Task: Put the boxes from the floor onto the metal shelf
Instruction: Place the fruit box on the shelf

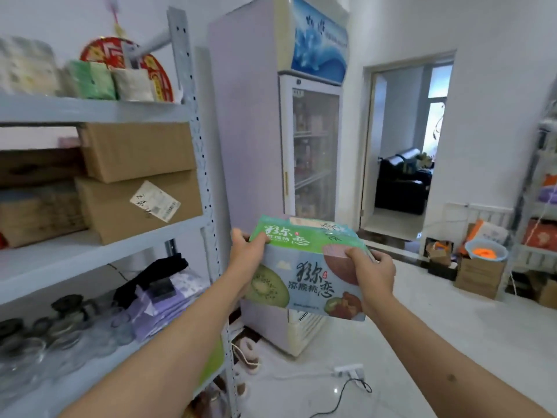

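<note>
Green-and-blue cardboard, printed with kiwis: that's the kiwi box (304, 267) up in the air between my hands. My left hand (245, 251) curls round its left top edge, my right hand (372, 271) clamps the right corner, fingers wrapped. Off to my left stands the metal shelf (193, 140), brown cartons (135, 179) stacked on it.

Grey metal shelf (193, 122) at left: brown cartons (135, 179) stacked on the middle board. Glass jars (45, 336) and purple packets (168, 300) below. Extension cord (349, 372) on white floor (422, 342).
</note>
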